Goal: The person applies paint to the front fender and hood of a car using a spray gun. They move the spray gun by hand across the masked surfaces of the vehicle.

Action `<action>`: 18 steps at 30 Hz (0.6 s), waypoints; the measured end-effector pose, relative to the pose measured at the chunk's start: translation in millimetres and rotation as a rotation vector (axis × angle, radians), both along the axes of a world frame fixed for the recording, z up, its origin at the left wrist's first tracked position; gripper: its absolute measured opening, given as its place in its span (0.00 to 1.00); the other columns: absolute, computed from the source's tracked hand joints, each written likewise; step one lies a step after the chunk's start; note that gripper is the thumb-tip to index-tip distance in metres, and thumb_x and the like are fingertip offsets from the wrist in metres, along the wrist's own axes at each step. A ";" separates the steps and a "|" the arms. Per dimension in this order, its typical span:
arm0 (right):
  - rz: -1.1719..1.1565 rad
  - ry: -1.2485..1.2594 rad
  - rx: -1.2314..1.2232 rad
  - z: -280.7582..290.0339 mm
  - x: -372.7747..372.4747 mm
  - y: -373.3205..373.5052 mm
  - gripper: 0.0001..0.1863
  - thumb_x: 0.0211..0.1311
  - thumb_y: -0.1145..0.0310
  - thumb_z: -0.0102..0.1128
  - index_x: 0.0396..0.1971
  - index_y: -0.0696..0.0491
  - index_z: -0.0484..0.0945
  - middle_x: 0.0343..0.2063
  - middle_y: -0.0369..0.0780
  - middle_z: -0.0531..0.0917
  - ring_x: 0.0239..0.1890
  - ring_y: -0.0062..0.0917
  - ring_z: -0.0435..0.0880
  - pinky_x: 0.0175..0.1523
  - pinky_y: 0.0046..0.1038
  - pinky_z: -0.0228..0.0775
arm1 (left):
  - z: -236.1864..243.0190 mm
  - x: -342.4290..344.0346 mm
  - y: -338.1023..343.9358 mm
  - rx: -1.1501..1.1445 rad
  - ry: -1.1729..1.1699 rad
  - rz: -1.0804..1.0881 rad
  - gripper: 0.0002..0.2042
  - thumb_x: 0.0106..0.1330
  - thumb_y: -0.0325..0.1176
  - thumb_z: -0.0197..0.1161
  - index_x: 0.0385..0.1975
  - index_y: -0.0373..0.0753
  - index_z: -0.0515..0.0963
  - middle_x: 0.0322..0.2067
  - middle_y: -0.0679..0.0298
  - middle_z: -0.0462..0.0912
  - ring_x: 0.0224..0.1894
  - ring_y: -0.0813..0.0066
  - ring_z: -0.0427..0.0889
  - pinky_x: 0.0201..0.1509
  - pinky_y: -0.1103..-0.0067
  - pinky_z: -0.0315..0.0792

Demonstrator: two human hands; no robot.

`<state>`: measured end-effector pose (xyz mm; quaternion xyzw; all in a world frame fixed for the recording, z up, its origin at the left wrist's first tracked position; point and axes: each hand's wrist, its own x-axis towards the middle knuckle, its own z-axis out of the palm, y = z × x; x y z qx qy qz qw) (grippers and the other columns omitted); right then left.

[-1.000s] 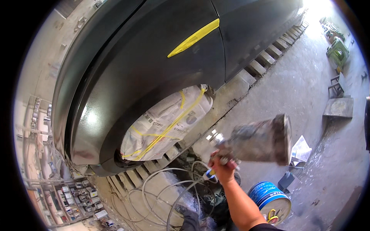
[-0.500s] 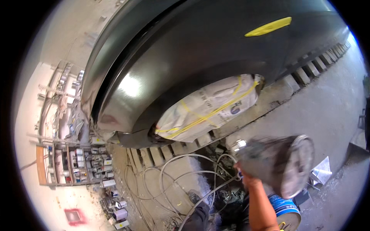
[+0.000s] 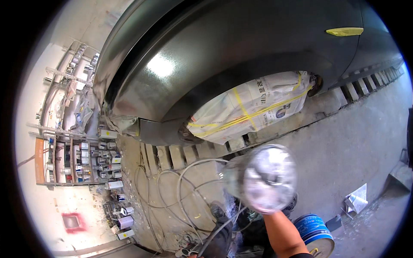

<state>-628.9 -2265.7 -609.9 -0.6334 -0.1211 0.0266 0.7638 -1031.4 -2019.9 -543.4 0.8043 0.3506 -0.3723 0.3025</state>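
Observation:
My right forearm (image 3: 284, 234) reaches up from the lower edge. Its hand is behind the round silver cup of a spray gun (image 3: 270, 178), whose lid faces me; in the earlier frame the fingers wrap round the gun's handle. The gun is held below the masked wheel, apart from the car. A pale air hose (image 3: 217, 232) runs toward the lower edge, where a sliver of what seems my left hand (image 3: 193, 256) shows beside it; its fingers are cut off. Facing me is a dark grey car body (image 3: 241, 47), its wheel covered in printed sheeting (image 3: 254, 107) held with yellow tape.
Hose loops (image 3: 172, 202) lie on the floor near my shoe (image 3: 217, 210). A blue drum (image 3: 310, 228) stands right of my forearm, a folded white sheet (image 3: 356, 198) beyond it. Shelves of cans (image 3: 88, 159) line the left. Floor slots (image 3: 180, 157) run under the car.
The spray gun has swung left and turned so its cup lid faces me. My view has shifted, and a bit of what seems my left hand now shows at the lower edge.

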 end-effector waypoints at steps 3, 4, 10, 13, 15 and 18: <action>0.061 -0.125 -0.080 17.9 -7.6 6.2 0.11 0.49 0.68 0.65 0.33 0.54 0.79 0.27 0.40 0.82 0.26 0.31 0.80 0.35 0.28 0.74 | -18.7 -16.1 12.2 -0.015 -0.014 -0.036 0.19 0.62 0.43 0.57 0.36 0.29 0.76 0.27 0.49 0.80 0.27 0.58 0.77 0.33 0.65 0.69; 0.070 -0.152 -0.101 19.3 -8.9 6.4 0.11 0.48 0.68 0.65 0.33 0.54 0.79 0.26 0.40 0.82 0.26 0.31 0.81 0.35 0.29 0.74 | -27.2 -17.1 17.2 -0.029 0.010 -0.052 0.19 0.62 0.44 0.57 0.35 0.29 0.77 0.26 0.49 0.80 0.26 0.59 0.76 0.31 0.65 0.69; 0.078 -0.174 -0.474 -15.6 -7.3 -54.7 0.16 0.52 0.69 0.62 0.42 0.54 0.76 0.36 0.43 0.80 0.32 0.32 0.80 0.37 0.31 0.73 | -21.9 -25.3 21.5 0.097 0.345 -0.072 0.22 0.59 0.47 0.59 0.33 0.27 0.78 0.27 0.49 0.80 0.28 0.61 0.77 0.33 0.64 0.69; -0.077 -0.171 -0.436 -3.4 6.3 -96.7 0.15 0.55 0.72 0.59 0.44 0.56 0.74 0.37 0.42 0.80 0.30 0.27 0.80 0.35 0.29 0.73 | -10.3 -21.6 23.8 0.011 0.096 0.003 0.23 0.58 0.48 0.60 0.33 0.27 0.78 0.27 0.49 0.81 0.30 0.61 0.78 0.35 0.65 0.70; -0.185 0.025 0.041 26.1 18.8 -130.2 0.12 0.56 0.75 0.58 0.41 0.57 0.74 0.34 0.41 0.80 0.28 0.26 0.80 0.31 0.27 0.73 | -9.1 -13.5 20.1 -0.011 0.084 0.031 0.23 0.59 0.48 0.59 0.35 0.28 0.78 0.29 0.50 0.81 0.33 0.61 0.79 0.38 0.67 0.71; -0.474 0.422 0.255 54.3 41.4 -194.1 0.05 0.57 0.73 0.60 0.29 0.55 0.73 0.19 0.35 0.77 0.21 0.19 0.75 0.25 0.22 0.68 | -13.7 -4.4 10.3 0.001 0.167 0.087 0.23 0.60 0.48 0.58 0.36 0.29 0.78 0.30 0.52 0.82 0.34 0.61 0.79 0.39 0.68 0.71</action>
